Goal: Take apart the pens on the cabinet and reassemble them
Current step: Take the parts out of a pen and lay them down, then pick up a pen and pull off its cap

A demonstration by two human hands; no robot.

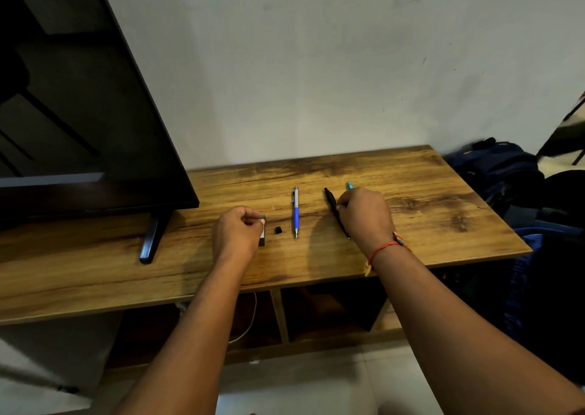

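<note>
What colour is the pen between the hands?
The middle pen is blue with silver ends; head view.

The right hand point(364, 215) covers most of the teal pen point(349, 186), just its far tip pokes out. The left hand point(239, 231) hides half the dark piece point(262, 241); the black bit point(278, 230) is too small to tell.

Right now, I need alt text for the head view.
Two hands work on a wooden cabinet: the left hand pinches a small dark piece, the right hand grips a black pen. A blue pen and a small black cap lie between them.
</note>
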